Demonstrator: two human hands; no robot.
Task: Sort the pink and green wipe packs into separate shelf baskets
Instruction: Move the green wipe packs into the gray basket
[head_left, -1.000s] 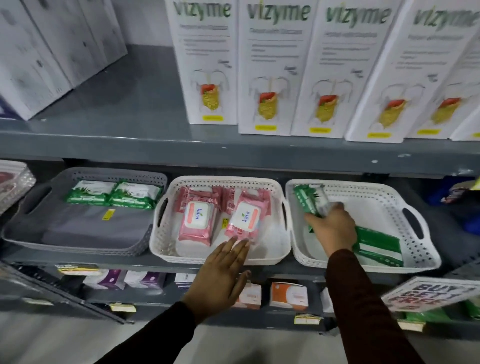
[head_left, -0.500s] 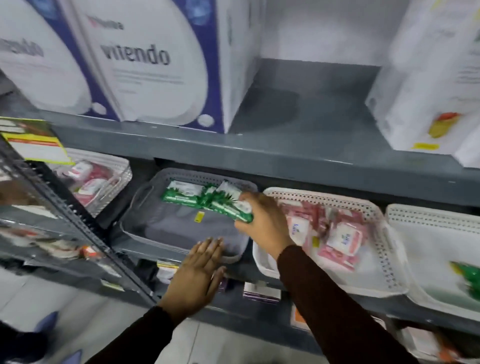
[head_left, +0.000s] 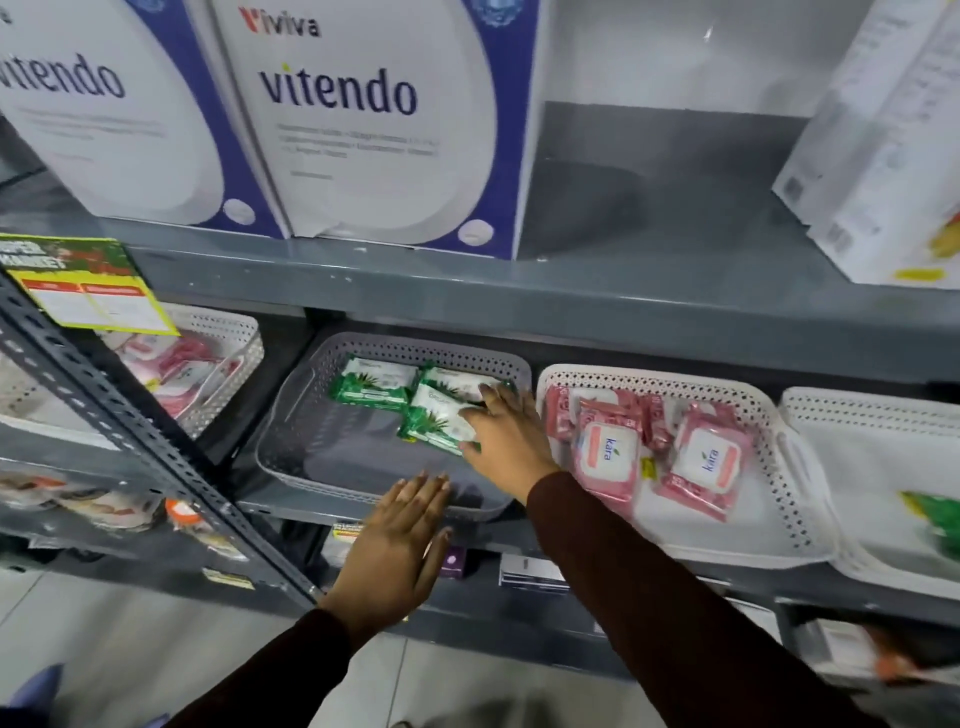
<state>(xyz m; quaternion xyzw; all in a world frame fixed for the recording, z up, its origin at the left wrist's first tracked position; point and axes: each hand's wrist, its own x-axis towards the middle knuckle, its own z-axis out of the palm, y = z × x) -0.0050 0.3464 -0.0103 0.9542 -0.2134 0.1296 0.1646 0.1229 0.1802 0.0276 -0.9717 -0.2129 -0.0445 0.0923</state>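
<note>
A grey basket (head_left: 283, 441) on the middle shelf holds three green wipe packs at its back. My right hand (head_left: 506, 441) reaches into it and closes on the nearest green wipe pack (head_left: 434, 423), which rests on the basket floor against the other two (head_left: 376, 387). My left hand (head_left: 395, 545) lies flat and empty at the grey basket's front rim. To the right, a white basket (head_left: 649, 382) contains several pink wipe packs (head_left: 605, 457). A second white basket (head_left: 857, 410) at the far right has a green pack (head_left: 935, 514) in it.
Another white basket (head_left: 228, 343) with pink packs sits at the far left behind a slanted metal upright (head_left: 130, 415). Large Vitendo boxes (head_left: 363, 130) and white boxes (head_left: 883, 156) fill the shelf above. Small boxes (head_left: 530, 571) line the shelf below.
My right hand took a green pack from the far-right white basket, carried it left and lowered it into the grey basket. My view and left hand shifted left with it.
</note>
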